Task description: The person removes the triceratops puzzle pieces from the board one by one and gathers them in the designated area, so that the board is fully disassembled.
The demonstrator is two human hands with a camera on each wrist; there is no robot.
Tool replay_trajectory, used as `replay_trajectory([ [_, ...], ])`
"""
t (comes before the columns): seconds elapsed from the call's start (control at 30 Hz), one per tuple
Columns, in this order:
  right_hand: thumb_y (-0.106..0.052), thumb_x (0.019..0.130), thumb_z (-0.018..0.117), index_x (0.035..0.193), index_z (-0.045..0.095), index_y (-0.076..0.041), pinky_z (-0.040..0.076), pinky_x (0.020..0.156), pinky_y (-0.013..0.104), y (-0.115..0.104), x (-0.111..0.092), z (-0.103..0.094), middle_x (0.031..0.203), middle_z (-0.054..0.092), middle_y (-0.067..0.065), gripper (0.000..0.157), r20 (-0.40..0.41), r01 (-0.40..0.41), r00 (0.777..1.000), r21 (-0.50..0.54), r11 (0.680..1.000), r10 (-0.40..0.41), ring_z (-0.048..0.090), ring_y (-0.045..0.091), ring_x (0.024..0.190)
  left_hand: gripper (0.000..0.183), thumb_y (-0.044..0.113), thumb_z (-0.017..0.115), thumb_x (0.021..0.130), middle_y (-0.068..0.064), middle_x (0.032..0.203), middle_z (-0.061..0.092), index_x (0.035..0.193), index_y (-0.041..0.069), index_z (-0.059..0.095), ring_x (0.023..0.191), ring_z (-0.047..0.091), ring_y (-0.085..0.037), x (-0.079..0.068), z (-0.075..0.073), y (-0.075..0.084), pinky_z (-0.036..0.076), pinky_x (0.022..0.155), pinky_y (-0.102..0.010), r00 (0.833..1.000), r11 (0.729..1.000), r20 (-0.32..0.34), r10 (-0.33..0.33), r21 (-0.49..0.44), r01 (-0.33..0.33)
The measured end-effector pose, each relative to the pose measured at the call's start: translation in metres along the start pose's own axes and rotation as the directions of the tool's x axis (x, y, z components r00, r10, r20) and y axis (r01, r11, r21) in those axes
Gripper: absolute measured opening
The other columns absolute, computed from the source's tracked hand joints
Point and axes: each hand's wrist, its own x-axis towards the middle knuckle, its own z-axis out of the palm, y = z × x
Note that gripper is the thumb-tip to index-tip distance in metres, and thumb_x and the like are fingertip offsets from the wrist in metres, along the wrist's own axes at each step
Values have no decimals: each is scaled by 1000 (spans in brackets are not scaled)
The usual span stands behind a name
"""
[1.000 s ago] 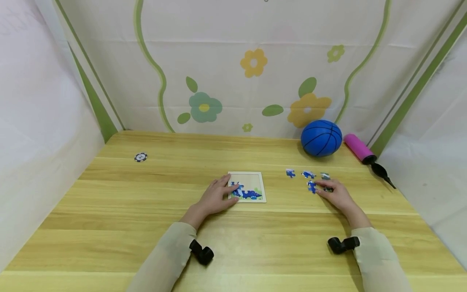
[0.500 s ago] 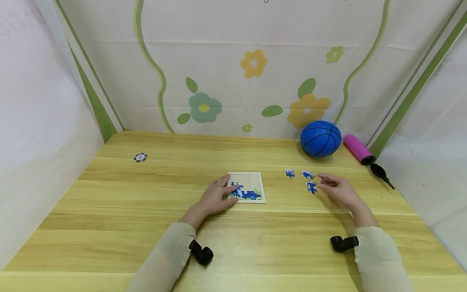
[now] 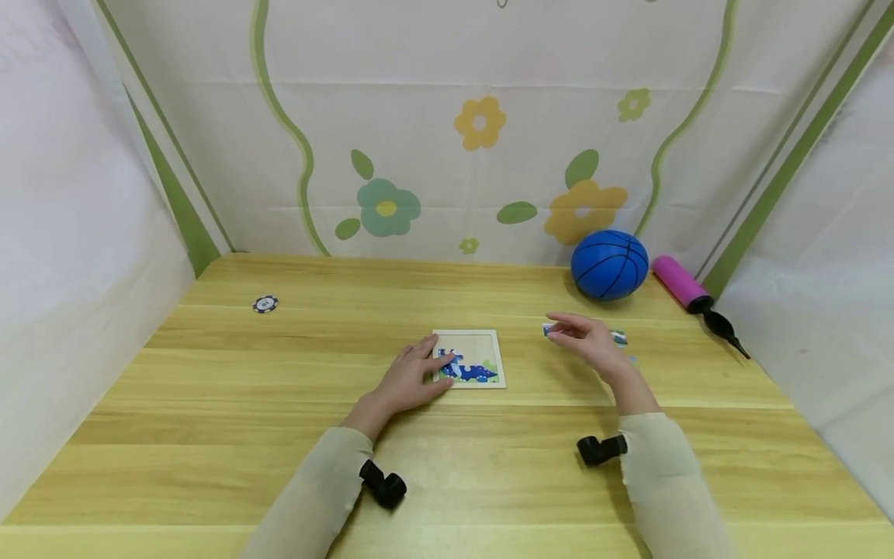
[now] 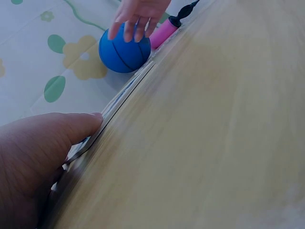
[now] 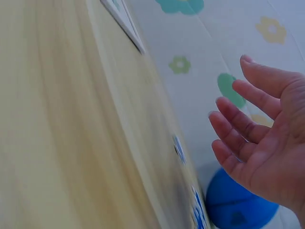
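Note:
A square jigsaw puzzle board (image 3: pixel 482 344) with a pale rim lies mid-table in the head view. Blue dinosaur pieces (image 3: pixel 475 373) fill its lower part. My left hand (image 3: pixel 412 376) rests on its left side with fingers spread, and the left wrist view shows the thumb (image 4: pixel 86 126) on the rim. To the right, my right hand (image 3: pixel 590 343) hovers over loose jigsaw pieces, its fingers loosely bent. The right wrist view shows its palm (image 5: pixel 274 162) holding nothing. One loose piece (image 3: pixel 547 331) peeks out by the fingertips and another (image 3: pixel 618 338) beyond the hand; others are hidden under it.
At the back right sit a blue basketball (image 3: pixel 610 265) and a pink hand pump (image 3: pixel 679 283) with a black nozzle. A poker chip (image 3: pixel 265 303) lies on the left of the wooden table (image 3: pixel 279 427). A flowered curtain (image 3: pixel 419 116) hangs behind.
My right hand has lifted from beside the right-hand pieces and moved left over the loose pieces toward the leftmost one. My left hand stays on the board.

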Motion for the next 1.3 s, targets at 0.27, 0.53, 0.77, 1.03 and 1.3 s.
replay_trajectory([
  [0.27, -14, 81, 61, 122, 48, 0, 43, 73, 28, -12, 16, 49, 95, 56, 13, 45, 51, 14, 999, 2, 1000, -14, 51, 22, 85, 50, 43, 49, 84, -13, 140, 19, 127, 18, 46, 127, 13, -25, 0, 2, 1, 8, 100, -42, 1000, 1000, 17, -1, -7, 2],
  [0.53, -14, 81, 60, 122, 47, -2, 43, 76, 32, -19, 26, 90, 96, 56, 10, 44, 151, 6, 988, 49, 999, -13, 52, 23, 86, 49, 43, 49, 84, -12, 140, 19, 127, 19, 45, 127, 13, -24, 0, 0, 2, 8, 100, -41, 1000, 1000, 17, -21, -11, 21],
  [0.77, -7, 81, 60, 116, 50, 6, 43, 77, 35, -33, 18, 112, 96, 57, 15, 39, 172, 36, 984, 40, 999, -43, 53, 24, 87, 49, 43, 49, 84, -12, 140, 18, 127, 19, 46, 127, 14, -24, 0, 1, 0, 8, 100, -41, 1000, 1000, 4, -5, -13, 5],
  [1.03, -18, 75, 68, 108, 61, -5, 38, 81, 33, -12, 25, 128, 101, 56, 3, 36, 119, 145, 985, -174, 974, -125, 48, 16, 92, 49, 43, 48, 85, -13, 140, 19, 127, 18, 45, 127, 14, -25, 0, 0, -1, 9, 100, -43, 1000, 1000, 8, 12, -15, -12],
  [1.3, -20, 72, 71, 104, 63, -9, 36, 77, 33, -17, 25, 135, 96, 53, 0, 35, 85, 157, 987, -296, 942, -137, 44, 16, 89, 49, 43, 48, 85, -13, 140, 19, 127, 19, 44, 127, 14, -25, 1, 0, -1, 9, 100, -42, 1000, 1000, 6, 10, -6, -10],
])
